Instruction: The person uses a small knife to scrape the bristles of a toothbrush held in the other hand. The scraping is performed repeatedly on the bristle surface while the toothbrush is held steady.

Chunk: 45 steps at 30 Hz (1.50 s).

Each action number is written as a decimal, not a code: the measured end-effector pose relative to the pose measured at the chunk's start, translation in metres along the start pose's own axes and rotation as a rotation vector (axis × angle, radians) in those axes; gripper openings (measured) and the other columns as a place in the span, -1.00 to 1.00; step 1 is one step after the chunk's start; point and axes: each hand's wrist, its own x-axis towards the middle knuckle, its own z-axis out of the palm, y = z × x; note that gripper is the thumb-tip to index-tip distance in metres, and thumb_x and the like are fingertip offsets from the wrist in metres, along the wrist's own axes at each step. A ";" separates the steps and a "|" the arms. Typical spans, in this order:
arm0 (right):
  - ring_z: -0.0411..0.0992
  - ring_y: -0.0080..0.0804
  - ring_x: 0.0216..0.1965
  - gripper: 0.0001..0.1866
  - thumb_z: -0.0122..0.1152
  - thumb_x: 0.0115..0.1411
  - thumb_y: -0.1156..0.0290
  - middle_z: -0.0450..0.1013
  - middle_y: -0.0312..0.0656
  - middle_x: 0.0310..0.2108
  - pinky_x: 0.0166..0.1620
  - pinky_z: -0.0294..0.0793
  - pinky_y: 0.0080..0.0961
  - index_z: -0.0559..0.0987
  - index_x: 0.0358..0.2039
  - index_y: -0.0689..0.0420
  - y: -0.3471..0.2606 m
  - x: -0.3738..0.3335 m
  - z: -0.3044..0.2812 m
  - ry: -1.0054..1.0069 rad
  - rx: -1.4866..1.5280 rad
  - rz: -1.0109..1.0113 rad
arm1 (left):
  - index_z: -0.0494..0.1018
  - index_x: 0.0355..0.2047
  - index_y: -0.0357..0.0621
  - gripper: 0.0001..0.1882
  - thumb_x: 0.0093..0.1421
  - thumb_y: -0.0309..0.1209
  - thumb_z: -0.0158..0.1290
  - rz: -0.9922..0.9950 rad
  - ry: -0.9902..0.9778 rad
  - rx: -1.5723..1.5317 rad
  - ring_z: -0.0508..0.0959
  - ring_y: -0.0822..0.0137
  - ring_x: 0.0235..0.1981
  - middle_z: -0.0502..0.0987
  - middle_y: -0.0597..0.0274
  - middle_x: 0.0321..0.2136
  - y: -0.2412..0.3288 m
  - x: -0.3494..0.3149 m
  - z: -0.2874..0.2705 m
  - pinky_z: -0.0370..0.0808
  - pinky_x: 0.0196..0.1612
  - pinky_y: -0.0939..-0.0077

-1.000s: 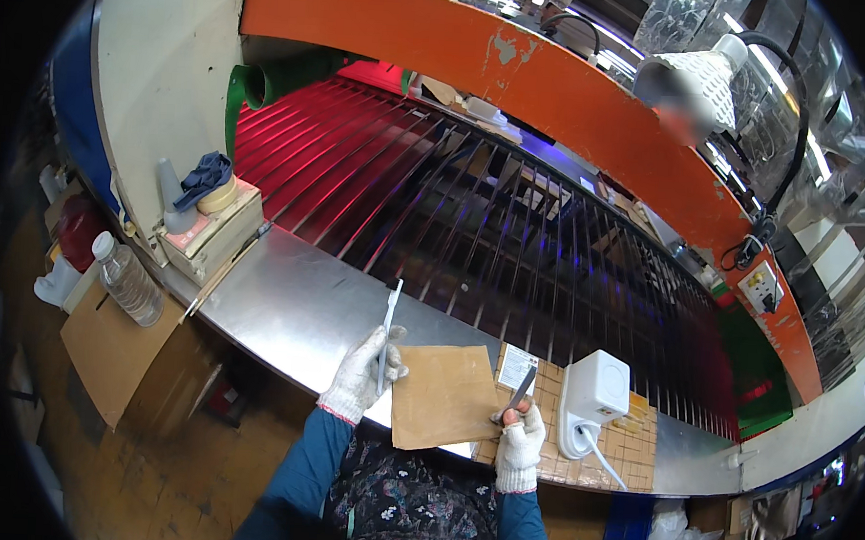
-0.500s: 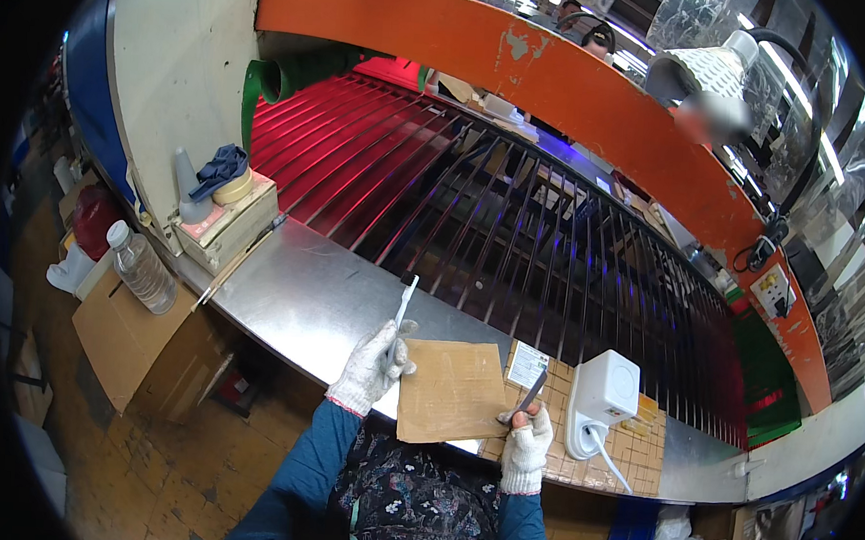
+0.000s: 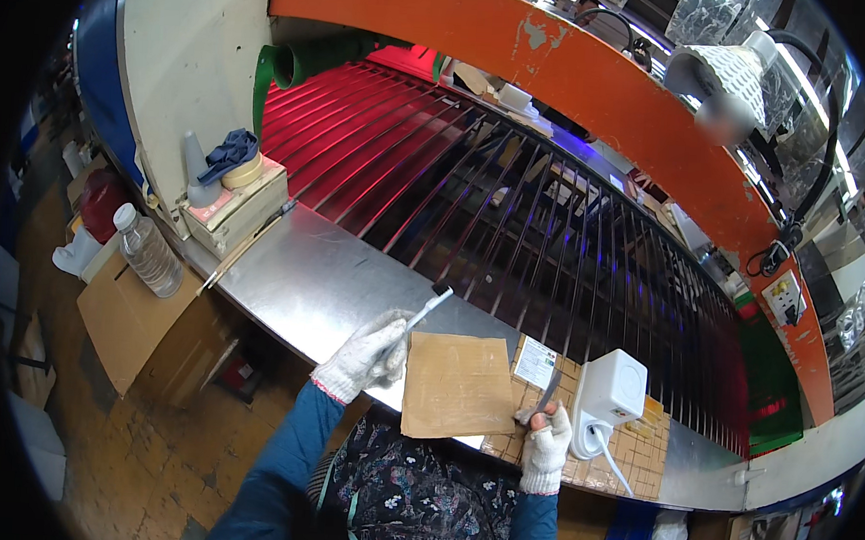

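Observation:
In my left hand [image 3: 363, 356], closed and white-gloved, is a slim white toothbrush [image 3: 424, 311] with a dark tip, slanting up to the right. To the right of that hand lies a square of brown cardboard [image 3: 458, 387] at the metal table's front edge. My right hand [image 3: 545, 450], also in a white glove with bare fingertips showing, grips a flat dark blade-like tool [image 3: 550, 390] that points upward. Beneath and beside that hand is a tan board with a grid of lines [image 3: 632, 460]. A white printed card [image 3: 535, 363] rests on the board's far left corner.
A white boxy device [image 3: 612, 389] with a cord stands on the board. Beyond the metal ledge [image 3: 300, 273] run dark bars [image 3: 437, 187] over a red-lit opening, under an orange beam [image 3: 523, 40]. At left are a box [image 3: 235, 211] and a water bottle [image 3: 148, 252].
My left hand has moved left from the cardboard, and the toothbrush has tipped from near upright toward the right. My right hand has moved slightly right with the blade-like tool.

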 end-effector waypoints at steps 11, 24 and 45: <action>0.53 -0.50 -0.35 -0.69 0.34 0.15 0.46 0.57 -0.16 -0.34 -0.20 0.50 -0.60 0.50 -0.14 0.30 0.015 0.002 0.003 -0.028 0.062 0.028 | 0.48 -0.07 -0.28 -0.64 0.40 -0.20 -0.04 -0.121 -0.083 0.327 0.29 0.57 -0.77 0.38 0.38 -0.73 0.001 -0.019 0.003 0.22 -0.67 0.67; 0.46 -0.48 -0.48 -0.80 0.25 0.16 0.40 0.45 -0.20 -0.55 -0.39 0.41 -0.49 0.62 -0.23 0.21 -0.043 0.019 0.018 -0.288 -0.891 0.166 | 0.41 0.02 -0.23 -0.59 0.48 -0.14 -0.22 -0.226 -0.168 -0.243 0.09 0.62 -0.85 0.23 0.51 -0.77 -0.016 -0.017 0.031 0.21 -0.59 0.57; 0.40 -0.42 -0.05 -0.53 0.36 0.09 0.24 0.44 -0.19 -0.03 0.04 0.37 -0.47 0.60 -0.02 0.22 -0.097 0.071 0.098 -0.561 -0.554 -0.145 | 0.50 0.01 -0.22 -0.62 0.39 -0.17 0.00 -0.112 -0.044 0.566 0.30 0.69 -0.68 0.41 0.51 -0.65 0.008 -0.035 0.064 0.15 -0.63 0.76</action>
